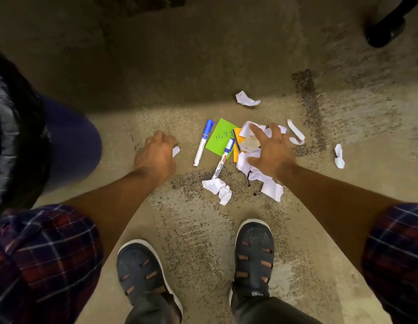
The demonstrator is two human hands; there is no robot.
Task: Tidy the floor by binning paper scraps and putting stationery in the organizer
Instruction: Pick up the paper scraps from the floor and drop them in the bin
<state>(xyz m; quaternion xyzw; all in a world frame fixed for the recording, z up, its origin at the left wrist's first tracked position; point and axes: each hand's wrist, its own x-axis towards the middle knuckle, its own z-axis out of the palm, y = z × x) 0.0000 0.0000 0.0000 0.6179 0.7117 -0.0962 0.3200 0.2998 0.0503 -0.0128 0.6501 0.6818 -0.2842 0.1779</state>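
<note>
While I look straight down at the floor (203, 230), my left hand (155, 155) sits left of centre, curled into a fist around a small white paper scrap (176, 151) that pokes out at its right edge. My right hand (271, 150) is right of centre with its fingers (256, 133) spread wide and nothing gripped, hovering over a loose heap of crumpled white paper (257, 176); I cannot tell whether the fingertips touch it.

Between my hands lie two white markers with blue caps: one marker (202, 142) lies just left of a green note (221, 140), the second marker (223, 159) lies across that note's lower right corner. An orange note (237, 153) shows at the green one's right edge, partly under the heap, with a thin dark pen (236, 140) lying along it.

More scraps lie apart from the heap: a crumpled ball (218, 189) below the markers, one scrap (246, 99) above the pile, a curled strip (296, 133) to the right of my fingers, and another piece (339, 156) farther right. My two dark shoes (253, 256) fill the bottom centre of the frame.
</note>
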